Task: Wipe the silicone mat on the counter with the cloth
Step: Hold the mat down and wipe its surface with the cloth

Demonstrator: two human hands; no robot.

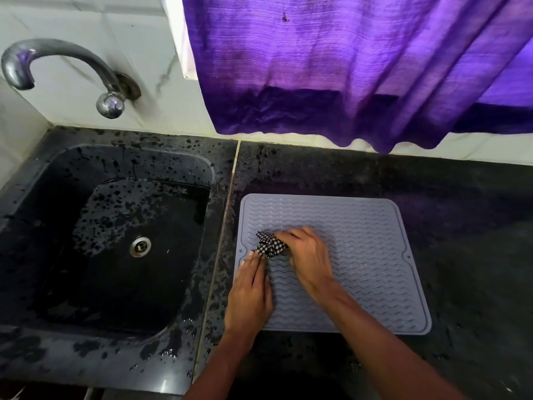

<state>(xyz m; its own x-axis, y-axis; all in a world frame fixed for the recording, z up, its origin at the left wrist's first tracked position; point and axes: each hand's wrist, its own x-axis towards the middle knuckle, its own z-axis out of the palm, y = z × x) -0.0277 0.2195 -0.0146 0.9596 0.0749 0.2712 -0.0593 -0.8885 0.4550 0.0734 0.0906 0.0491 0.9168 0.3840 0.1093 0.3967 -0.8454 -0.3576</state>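
Note:
A grey silicone mat [366, 255] with wavy ridges lies flat on the dark counter, right of the sink. A bunched black-and-white checked cloth [269, 246] rests on the mat's left part. My right hand [305, 255] is closed over the cloth and presses it onto the mat. My left hand [251, 290] lies flat with fingers apart on the mat's left edge, its fingertips just below the cloth.
A black sink [57, 226], wet with droplets, sits to the left with a drain [140, 246] in its floor. A curved metal tap [63, 67] juts from the tiled wall above it. A purple curtain [360, 67] hangs over the counter's back edge.

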